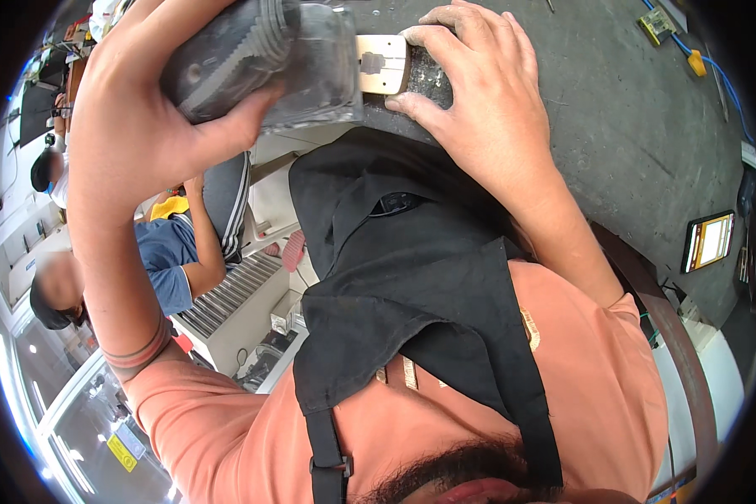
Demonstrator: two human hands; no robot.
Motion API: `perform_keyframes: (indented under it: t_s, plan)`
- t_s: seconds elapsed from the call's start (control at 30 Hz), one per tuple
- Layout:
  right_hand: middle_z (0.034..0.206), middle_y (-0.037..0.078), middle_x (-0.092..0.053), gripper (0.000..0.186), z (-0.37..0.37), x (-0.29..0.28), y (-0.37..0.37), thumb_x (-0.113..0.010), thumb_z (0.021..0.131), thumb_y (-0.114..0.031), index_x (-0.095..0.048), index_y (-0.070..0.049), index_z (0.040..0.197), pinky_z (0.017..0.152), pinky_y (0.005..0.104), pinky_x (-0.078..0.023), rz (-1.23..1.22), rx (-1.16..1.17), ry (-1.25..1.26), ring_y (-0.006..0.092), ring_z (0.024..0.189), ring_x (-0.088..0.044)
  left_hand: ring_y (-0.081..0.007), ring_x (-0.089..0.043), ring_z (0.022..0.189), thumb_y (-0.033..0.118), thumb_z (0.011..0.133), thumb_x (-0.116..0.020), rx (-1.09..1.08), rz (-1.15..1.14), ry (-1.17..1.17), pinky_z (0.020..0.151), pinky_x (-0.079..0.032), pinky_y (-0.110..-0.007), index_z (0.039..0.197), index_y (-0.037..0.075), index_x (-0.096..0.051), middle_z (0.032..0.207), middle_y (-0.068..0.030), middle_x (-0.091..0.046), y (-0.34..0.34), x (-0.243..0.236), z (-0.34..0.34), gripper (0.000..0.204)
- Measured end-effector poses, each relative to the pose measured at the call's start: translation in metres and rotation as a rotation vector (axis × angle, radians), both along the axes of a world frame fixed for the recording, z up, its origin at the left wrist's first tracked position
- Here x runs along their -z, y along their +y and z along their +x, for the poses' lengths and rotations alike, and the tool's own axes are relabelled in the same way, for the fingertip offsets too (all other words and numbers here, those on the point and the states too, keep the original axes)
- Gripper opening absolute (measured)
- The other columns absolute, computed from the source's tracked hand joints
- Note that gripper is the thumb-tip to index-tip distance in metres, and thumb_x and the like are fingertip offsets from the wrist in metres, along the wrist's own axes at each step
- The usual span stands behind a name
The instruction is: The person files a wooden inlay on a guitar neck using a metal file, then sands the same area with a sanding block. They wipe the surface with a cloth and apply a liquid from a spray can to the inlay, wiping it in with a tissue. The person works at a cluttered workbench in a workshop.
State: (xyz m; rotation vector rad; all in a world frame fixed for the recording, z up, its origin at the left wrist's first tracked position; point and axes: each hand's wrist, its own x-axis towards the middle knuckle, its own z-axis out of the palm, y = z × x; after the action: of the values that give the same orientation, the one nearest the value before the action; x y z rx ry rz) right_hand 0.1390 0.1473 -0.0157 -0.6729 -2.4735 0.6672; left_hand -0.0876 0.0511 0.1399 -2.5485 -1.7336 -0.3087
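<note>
A dark, motion-blurred power tool point(227, 63) is clasped in the left hand point(130, 109), its body wrapped between thumb and palm; the far fingers are hidden. A pale block point(384, 65) at the edge of the grey work surface point(630, 126) is pinched at its right end by the right hand point(491, 92), thumb and index finger parted by its width. Its left end is covered by the tool.

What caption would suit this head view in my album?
Left hand gripping a blurred dark tool, right hand holding the end of a pale block, at a grey worktop.
</note>
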Motion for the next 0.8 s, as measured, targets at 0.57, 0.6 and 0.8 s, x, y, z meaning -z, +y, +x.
perform_keyframes:
  t_s: [0.57, 0.6, 0.8]
  plan:
    - [0.135, 0.013, -0.059, 0.048, 0.000, -0.002, 0.000, -0.089, 0.085, -0.021, -0.068, -0.007, 0.126, 0.129, 0.0609, -0.032, -0.016, 0.009, 0.008, 0.0372, 0.146, -0.049, -0.0328, -0.073, 0.100, 0.022, 0.066, -0.088, 0.024, 0.010, -0.057, 0.087, -0.059, -0.044, 0.142, -0.005, -0.070, 0.120, -0.0216, -0.076, 0.012, 0.008, 0.005, 0.082]
    - [0.135, 0.013, -0.059, 0.048, -0.001, 0.000, 0.000, -0.089, 0.085, -0.021, -0.068, -0.007, 0.125, 0.129, 0.0610, -0.032, 0.001, 0.010, 0.009, 0.0372, 0.146, -0.049, -0.0330, -0.073, 0.101, 0.023, 0.066, -0.088, 0.043, 0.056, -0.057, 0.086, -0.059, -0.044, 0.142, -0.005, -0.070, 0.120, -0.0218, -0.076, 0.014, 0.013, 0.006, 0.082]
    - [0.135, 0.014, -0.059, 0.048, 0.001, 0.002, 0.000, -0.089, 0.084, -0.020, -0.068, -0.006, 0.124, 0.128, 0.0614, -0.032, -0.015, 0.003, 0.021, 0.0375, 0.146, -0.049, -0.0342, -0.074, 0.100, 0.024, 0.066, -0.088, 0.018, 0.027, -0.052, 0.086, -0.060, -0.045, 0.141, -0.006, -0.070, 0.119, -0.0221, -0.076, 0.006, 0.012, -0.016, 0.082]
